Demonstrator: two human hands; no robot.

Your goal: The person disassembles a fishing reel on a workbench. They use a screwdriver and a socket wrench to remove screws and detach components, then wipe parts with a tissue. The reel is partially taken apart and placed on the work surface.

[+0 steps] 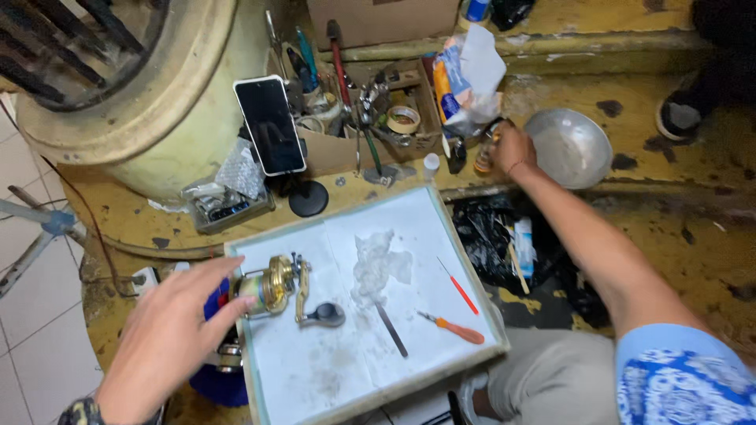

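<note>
The gold metal fishing reel (272, 285) with its dark-knobbed crank handle is taken as the landmark: it lies on the near left part of the white paper-covered work board (331, 370), its spool axis running roughly left to right and the crank pointing to the right. Just to the left of the reel the left hand (169, 334) is seen, fingers spread and open, the fingertips at or touching the reel's left end; nothing is enclosed by this grip. To the right of the reel a crumpled white tissue (378, 264), a flat grey metal blade (391, 330), an orange-handled screwdriver (453, 329) and a thin red pick (458, 286) are laid on the board. Well beyond the reel, at the far right edge of the desk, the right hand (510, 149) is closed around a small brown bottle (487, 153), beside a round silver metal bowl (571, 145). The left hand is by far the nearer to the reel.
</note>
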